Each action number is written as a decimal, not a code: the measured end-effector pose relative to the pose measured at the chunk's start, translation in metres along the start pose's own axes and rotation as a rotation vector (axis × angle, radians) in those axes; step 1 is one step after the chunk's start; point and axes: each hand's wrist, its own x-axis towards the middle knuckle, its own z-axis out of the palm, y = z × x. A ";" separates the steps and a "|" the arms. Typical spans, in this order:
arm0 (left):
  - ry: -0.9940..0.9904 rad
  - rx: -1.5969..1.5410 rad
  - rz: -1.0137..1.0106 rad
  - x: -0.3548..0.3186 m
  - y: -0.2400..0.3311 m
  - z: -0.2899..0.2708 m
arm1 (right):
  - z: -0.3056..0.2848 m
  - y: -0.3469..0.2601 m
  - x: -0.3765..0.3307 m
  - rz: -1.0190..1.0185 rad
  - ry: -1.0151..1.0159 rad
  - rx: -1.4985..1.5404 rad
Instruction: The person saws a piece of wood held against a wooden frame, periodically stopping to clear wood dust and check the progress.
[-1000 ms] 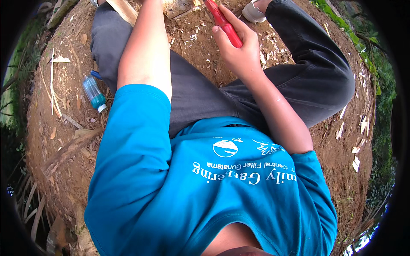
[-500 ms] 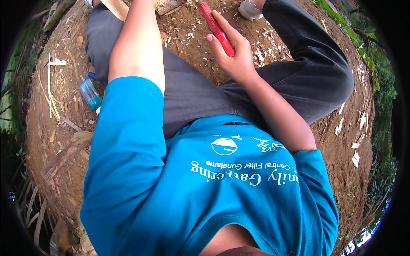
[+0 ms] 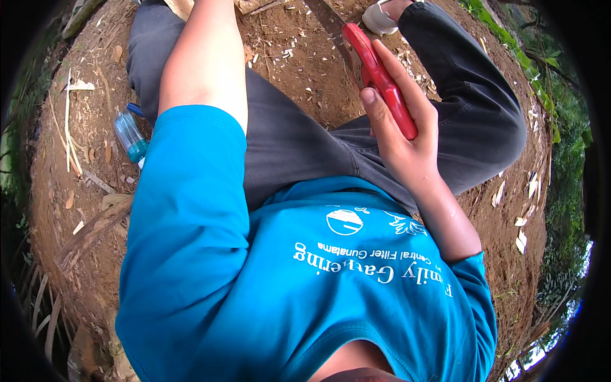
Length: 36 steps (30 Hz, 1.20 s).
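My right hand (image 3: 407, 137) is closed round the red handle of a hand saw (image 3: 380, 79), above the ground between my legs. From that handle the saw's dark blade runs up and to the left, and the top edge of the picture cuts it off. My left forearm (image 3: 205, 57) reaches straight out past the top edge, so its hand is hidden. A pale piece of wood (image 3: 181, 7) shows beside that forearm, and another wood piece (image 3: 256, 6) lies just right of it, both only partly visible.
Pale wood shavings (image 3: 289, 54) are strewn over the brown soil. A clear bottle with a blue cap (image 3: 129, 135) lies left of my thigh, near thin sticks (image 3: 69, 124). A weathered piece of wood (image 3: 95, 232) rests at the left. Green plants (image 3: 519, 54) border the right side.
My right hand has drawn the saw back toward my body and to the right, bringing part of the blade into view. The left arm has barely moved.
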 end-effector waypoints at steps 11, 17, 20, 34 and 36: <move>0.202 0.395 0.307 0.045 -0.031 -0.015 | 0.055 0.025 0.099 -0.165 0.060 0.153; 0.072 -0.041 0.086 0.018 0.000 0.001 | 0.034 0.069 0.058 -0.109 0.015 -0.023; 0.065 0.074 0.116 0.030 -0.002 0.005 | 0.039 0.074 0.045 -0.053 -0.009 0.017; 0.071 0.193 0.176 0.058 -0.027 -0.014 | -0.019 -0.003 -0.013 0.098 -0.044 0.105; 0.071 0.188 0.183 0.054 -0.031 -0.015 | -0.025 -0.020 -0.002 0.056 -0.042 0.097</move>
